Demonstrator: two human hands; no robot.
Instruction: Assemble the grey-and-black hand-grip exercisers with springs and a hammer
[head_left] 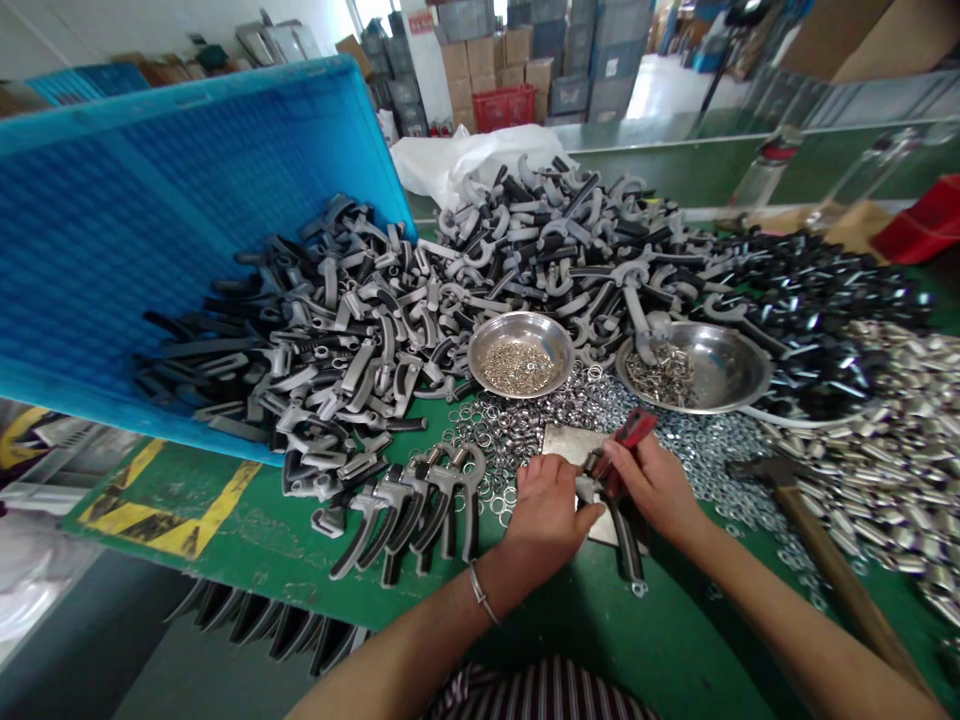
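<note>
Right hand [652, 490] is closed in a pinch on a red tool [636, 428], thumb and fingers pressed together around it. Left hand [546, 505] is half curled, palm down, its fingers over the grey head end of a black-gripped lever [627, 540]; its fingertips are partly hidden, so I cannot tell how tightly it holds.

The lever lies on a metal plate [562, 448], its grip reaching over the near edge toward the person. It looks stiff and sturdy, probably light enough for one hand, with the black grip likely less slippery than the smooth grey head. The best hold seems to be on the grip just below the head, keeping fingertips off the joint.

Loose rings [511, 420] lie left and far of the plate, small and probably slippery. Similar levers [409, 510] stand in a row to the left on the green surface [277, 545]; a hammer [825, 550] lies right.
</note>
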